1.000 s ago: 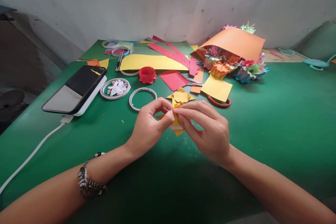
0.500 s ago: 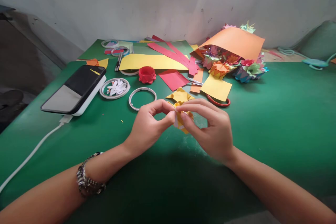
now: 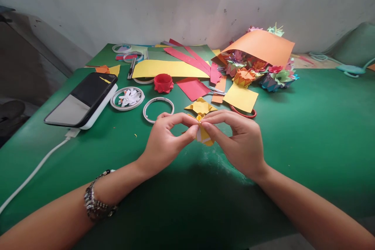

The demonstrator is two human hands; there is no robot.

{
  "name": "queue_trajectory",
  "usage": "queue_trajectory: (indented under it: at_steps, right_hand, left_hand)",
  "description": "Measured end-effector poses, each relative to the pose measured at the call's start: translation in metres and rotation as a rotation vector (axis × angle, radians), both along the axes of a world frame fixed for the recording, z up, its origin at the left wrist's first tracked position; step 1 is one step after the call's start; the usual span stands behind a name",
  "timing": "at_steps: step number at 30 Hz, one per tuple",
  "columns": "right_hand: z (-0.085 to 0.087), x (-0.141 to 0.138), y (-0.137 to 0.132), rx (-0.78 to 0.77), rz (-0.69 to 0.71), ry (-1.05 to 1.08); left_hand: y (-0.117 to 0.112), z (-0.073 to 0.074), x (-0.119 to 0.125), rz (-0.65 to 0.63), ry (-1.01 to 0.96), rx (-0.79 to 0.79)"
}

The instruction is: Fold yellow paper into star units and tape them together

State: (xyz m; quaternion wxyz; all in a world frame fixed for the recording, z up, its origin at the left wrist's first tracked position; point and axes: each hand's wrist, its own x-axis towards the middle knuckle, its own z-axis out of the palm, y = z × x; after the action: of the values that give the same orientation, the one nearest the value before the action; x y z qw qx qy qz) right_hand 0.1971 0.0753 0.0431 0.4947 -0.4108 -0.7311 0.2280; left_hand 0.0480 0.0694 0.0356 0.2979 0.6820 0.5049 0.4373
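Between my two hands is a small folded yellow paper piece [image 3: 207, 137] with white strips on it and a curled tip at its top. My left hand [image 3: 170, 136] pinches it from the left between thumb and forefinger. From the right, my right hand [image 3: 238, 136] pinches the same spot, its fingertips meeting the left ones. The fingers hide part of the paper. Just beyond them lies a yellow paper star shape [image 3: 200, 106] with curled points. A roll of white tape [image 3: 145, 105] lies flat to the left of my left hand.
A phone on a white power bank [image 3: 83, 99] with a cable [image 3: 35, 170] sits at left. Beyond my hands are a tape roll holding white scraps [image 3: 129, 97], a red paper ring [image 3: 163, 83], a cutter [image 3: 131, 68], red-handled scissors [image 3: 244, 114], yellow paper [image 3: 241, 97] and paper flowers [image 3: 277, 80].
My right thumb has moved up to the pinch point at the top of the yellow paper. The lower part of the paper with its white strips now shows more.
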Motion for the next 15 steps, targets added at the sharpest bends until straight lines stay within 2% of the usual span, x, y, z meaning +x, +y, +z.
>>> queue_trajectory:
  at_steps: [8,12,15]
  right_hand:
    - [0.001,0.001,0.002,-0.256,0.049,0.154]
    - [0.001,0.006,0.009,-0.300,0.058,0.256]
    - [0.002,0.011,0.020,-0.267,0.011,0.336]
  left_hand:
    - [0.002,0.000,-0.002,-0.071,-0.146,-0.110]
    - [0.007,0.001,-0.002,-0.123,-0.277,-0.208]
    - [0.014,-0.003,-0.004,-0.102,-0.373,-0.323]
